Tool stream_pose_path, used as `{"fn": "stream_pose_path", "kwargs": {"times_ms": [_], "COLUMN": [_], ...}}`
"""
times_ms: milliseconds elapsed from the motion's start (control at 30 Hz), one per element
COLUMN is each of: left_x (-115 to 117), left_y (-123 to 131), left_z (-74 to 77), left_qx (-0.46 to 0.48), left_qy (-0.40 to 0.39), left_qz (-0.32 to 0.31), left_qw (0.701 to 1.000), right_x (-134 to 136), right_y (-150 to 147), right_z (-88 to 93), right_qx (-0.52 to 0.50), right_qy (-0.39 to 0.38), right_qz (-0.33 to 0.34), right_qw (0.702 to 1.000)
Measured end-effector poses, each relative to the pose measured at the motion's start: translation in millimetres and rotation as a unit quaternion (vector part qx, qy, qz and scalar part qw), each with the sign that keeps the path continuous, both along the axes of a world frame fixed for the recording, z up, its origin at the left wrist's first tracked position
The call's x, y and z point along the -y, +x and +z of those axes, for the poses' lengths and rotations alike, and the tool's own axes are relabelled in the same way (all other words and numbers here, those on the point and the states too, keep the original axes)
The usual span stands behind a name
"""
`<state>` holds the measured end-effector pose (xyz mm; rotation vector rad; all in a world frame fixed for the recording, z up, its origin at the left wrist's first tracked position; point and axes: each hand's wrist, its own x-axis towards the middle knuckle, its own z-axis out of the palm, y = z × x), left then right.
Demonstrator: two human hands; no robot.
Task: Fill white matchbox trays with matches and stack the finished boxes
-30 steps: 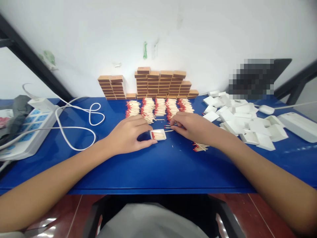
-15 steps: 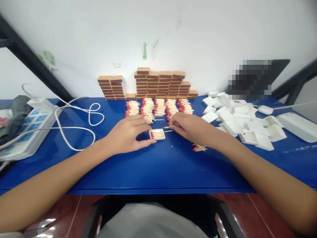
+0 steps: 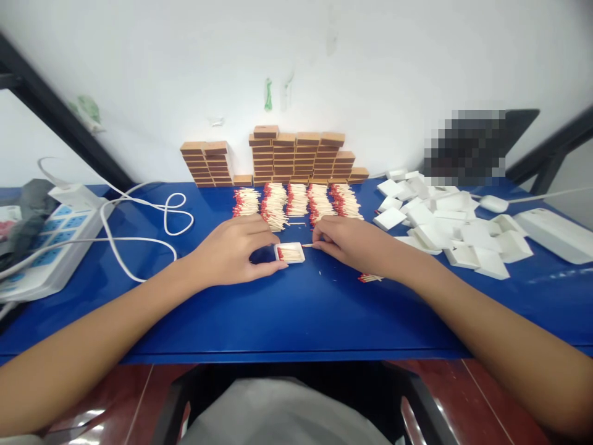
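A small white tray (image 3: pixel 302 259) with red-tipped matches lying in it rests on the blue table. My left hand (image 3: pixel 241 250) grips the tray's left end between thumb and fingers. Just right of the tray, my right hand (image 3: pixel 340 241) has its fingertips pinched on a match (image 3: pixel 307 245). Several heaps of matches (image 3: pixel 297 201) lie in a row behind both hands. A smaller bunch of matches (image 3: pixel 370 278) shows beside my right wrist, partly covered by it.
Stacked matchboxes (image 3: pixel 283 157) line the wall. White trays (image 3: pixel 463 228) are piled at the right, near a white box (image 3: pixel 556 235). A power strip (image 3: pixel 60 247) and loose white cables (image 3: pixel 139 241) occupy the left. The blue table's (image 3: pixel 296 356) front edge is near me.
My right hand has moved slightly left and is closed on a match near the tray's right end. The view has shifted a little.
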<state>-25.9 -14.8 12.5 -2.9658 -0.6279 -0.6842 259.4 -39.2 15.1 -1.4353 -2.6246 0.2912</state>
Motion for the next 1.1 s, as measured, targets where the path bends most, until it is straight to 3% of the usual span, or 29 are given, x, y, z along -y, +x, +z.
{"fn": "stream_pose_path", "kwargs": {"times_ms": [300,500,700,867,1100], "left_x": [1,1,3,5,6], "left_y": [1,2,5,6,6], "left_z": [-0.7,-2.8,-3.4,-2.5,-2.1], "left_qx": [-0.002,0.015,0.029,0.033,0.028], "left_qy": [-0.008,0.000,-0.010,-0.018,-0.024], "left_qz": [0.001,0.009,0.011,0.010,0.009], "left_qw": [1.000,1.000,0.999,0.999,0.999], "right_x": [2,6,16,19,17], "right_y": [-2,4,-14,-22,-20], "right_z": [-0.6,9.8,5.5,-2.1,-2.9], "right_qx": [0.058,-0.046,-0.163,-0.183,-0.136], "right_qy": [0.008,0.028,-0.005,-0.008,0.002], "right_qz": [-0.017,-0.027,0.006,0.017,0.020], "right_qw": [0.998,0.998,0.987,0.983,0.991]}}
